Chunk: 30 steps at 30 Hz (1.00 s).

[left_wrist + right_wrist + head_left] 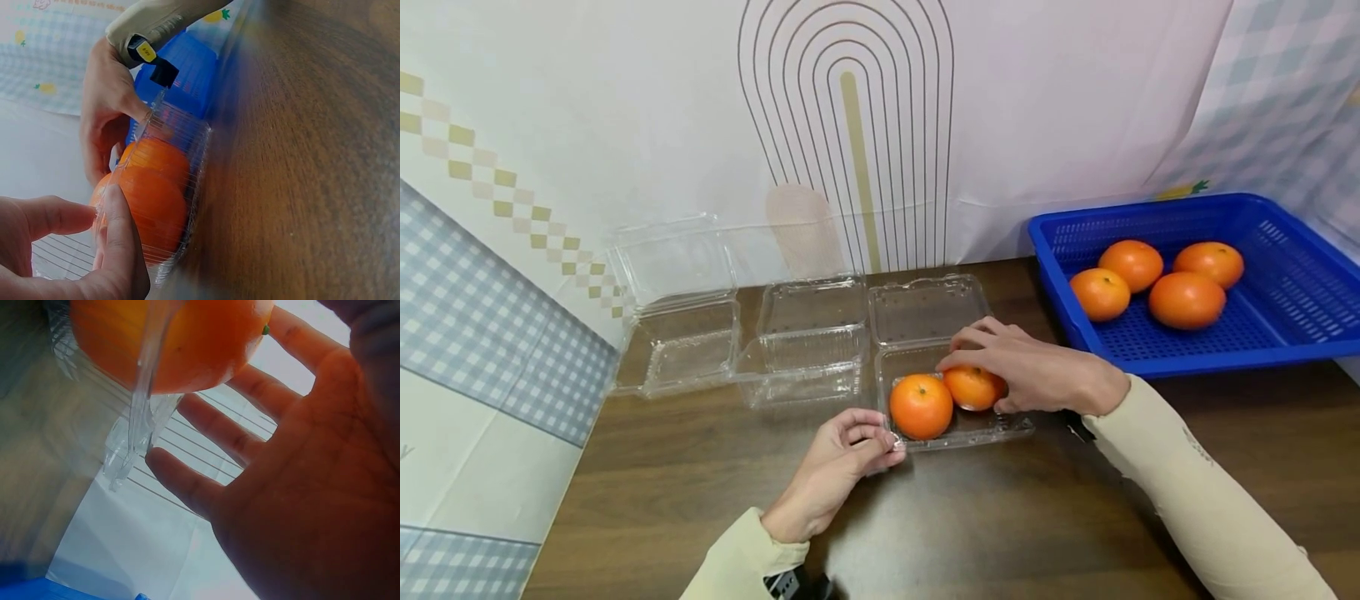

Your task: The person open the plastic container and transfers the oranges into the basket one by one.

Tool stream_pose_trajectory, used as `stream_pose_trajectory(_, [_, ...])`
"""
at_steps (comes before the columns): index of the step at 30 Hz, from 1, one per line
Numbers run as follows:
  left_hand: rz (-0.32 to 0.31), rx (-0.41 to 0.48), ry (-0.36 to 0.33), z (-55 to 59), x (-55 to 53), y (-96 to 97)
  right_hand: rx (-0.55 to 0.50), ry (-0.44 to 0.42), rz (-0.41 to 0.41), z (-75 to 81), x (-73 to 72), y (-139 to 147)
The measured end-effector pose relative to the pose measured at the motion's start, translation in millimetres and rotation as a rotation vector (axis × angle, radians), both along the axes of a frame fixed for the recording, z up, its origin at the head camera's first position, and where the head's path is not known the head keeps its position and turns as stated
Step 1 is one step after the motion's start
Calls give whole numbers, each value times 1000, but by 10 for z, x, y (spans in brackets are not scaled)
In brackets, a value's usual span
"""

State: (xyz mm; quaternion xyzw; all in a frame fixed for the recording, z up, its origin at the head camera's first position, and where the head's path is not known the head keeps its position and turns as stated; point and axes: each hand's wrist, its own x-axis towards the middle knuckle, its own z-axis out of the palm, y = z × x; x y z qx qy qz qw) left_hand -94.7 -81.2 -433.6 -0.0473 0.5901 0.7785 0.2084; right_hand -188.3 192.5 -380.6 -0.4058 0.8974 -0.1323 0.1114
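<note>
An open clear plastic clamshell box [977, 437] lies on the table with two oranges in its base. My left hand [848, 454] pinches the box's near left corner between thumb and fingers; the left wrist view shows this pinch on the rim too. One orange [921, 407] sits in the left part of the base, near that hand. Over the second orange [974, 387], on the right, my right hand [1026, 367] arches from above and grips it. In the right wrist view the fingers [231, 425] reach around this orange, beside the box's clear edge.
To the left stand two more open clear clamshell boxes, a middle box [805, 375] and a far-left box [688, 358]. A blue plastic basket [1150, 367] at the back right holds several oranges [1187, 300]. A patterned cloth [1037, 108] hangs behind the wooden table [700, 483].
</note>
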Motion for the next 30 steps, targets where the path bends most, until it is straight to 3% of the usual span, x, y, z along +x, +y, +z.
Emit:
stream_pose_trajectory(10, [2,5,3,-11,1,0,-19,45,13,-36,6,-14])
stream_pose_trajectory(30, [7,3,0,-18,-1,3,-39,119,-11,91,75,-14])
